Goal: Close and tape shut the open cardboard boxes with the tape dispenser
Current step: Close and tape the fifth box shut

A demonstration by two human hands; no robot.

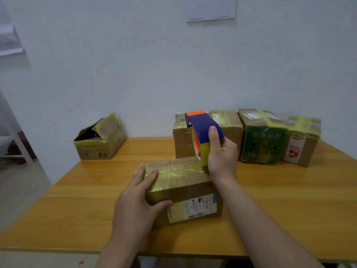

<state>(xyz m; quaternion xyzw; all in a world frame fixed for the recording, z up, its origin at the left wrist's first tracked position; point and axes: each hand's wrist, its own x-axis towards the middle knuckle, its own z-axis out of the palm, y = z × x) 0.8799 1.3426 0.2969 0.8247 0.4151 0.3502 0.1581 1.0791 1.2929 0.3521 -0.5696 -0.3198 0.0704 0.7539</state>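
Near box (185,190), mid-table, flaps down. Yellowish tape (173,172) runs across its top and over the left end. White label (193,207) on its near face has a barcode strip along the bottom; print too small to read.

Left hand (135,206): fingers flat on the box's top left edge, thumb lying along the near face, pressing, not curled round anything.

Right hand (222,153): wrapped round the dispenser (201,132), thumb up on the blue shell. Orange tab on top, orange core. The roll sits on the box's far right top edge, tape touching the cardboard.

Table (289,200): orange wood grain, against a white wall.

Far left: open box (100,142), flaps up, edges taped yellow, barcode mark on its near face.

Far right, a row along the wall, all taped:
- plain box (180,144), partly behind the dispenser
- second box (231,124)
- green box (262,146), white label on top, printing unreadable
- end box (303,147), with a white sticker, perhaps a red figure on it

Grey panel (212,8) on the wall above.
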